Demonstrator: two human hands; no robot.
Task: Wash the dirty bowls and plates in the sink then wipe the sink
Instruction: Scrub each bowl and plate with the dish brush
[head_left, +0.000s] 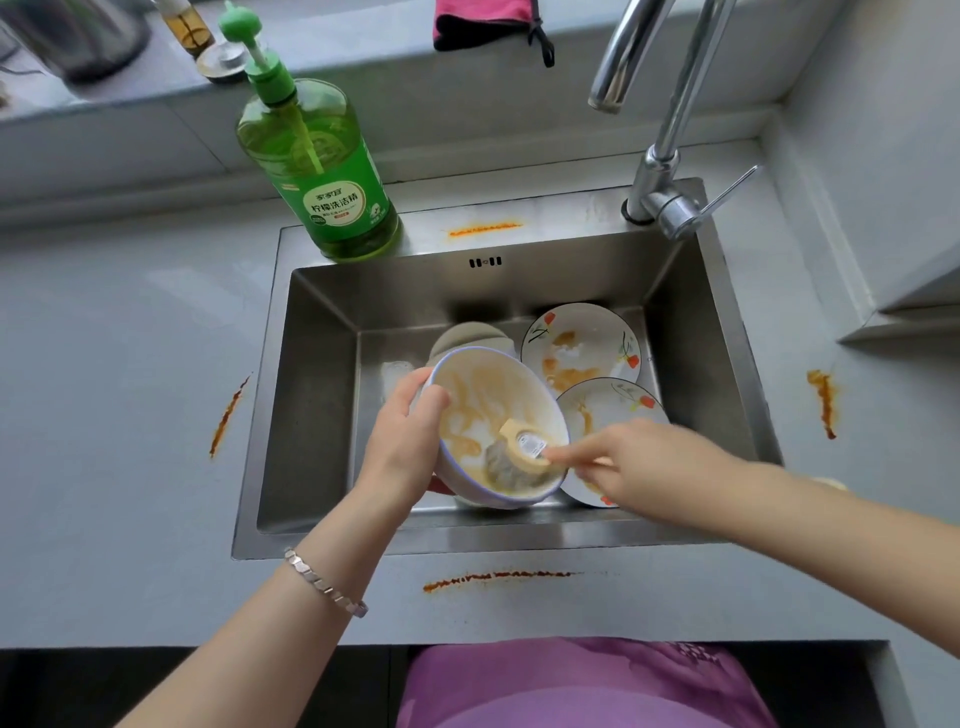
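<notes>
Bowl (493, 400) is held tilted over the sink (322, 415) ctr, mouth toward you, inside smeared w/ tan sauce and some foam. Your L hand (410, 436) grips it at its 9 o'clock rim: thumb hooked over the edge, other fingers curled under the outer wall. Your R hand (639, 462) comes in from 3 o'clock, a bit blurred, fingers closed round the handle of a scrub brush (519, 454). The brush head sits against the bowl's inner wall at approx 5 o'clock. At 12 o'clock behind the bowl, a second bowl (467, 335) lies upside down on the sink floor. At 2 o'clock a flowered plate (582, 338), stained orange, lies in the sink's back-right corner. A second flowered plate (615, 410) overlaps its near edge at 3 o'clock, partly under your R hand. Green soap bottle (322, 171) w/ pump stands on the sink's back ledge at 11 o'clock, faucet (660, 171) at 1 o'clock. Orange streaks mark the counter (130, 364) at 9, 6 and 3 o'clock, plus one on the ledge at 12. Pink cloth (483, 21) lies on the sill beyond. A bracelet (324, 584) circles your L wrist.
</notes>
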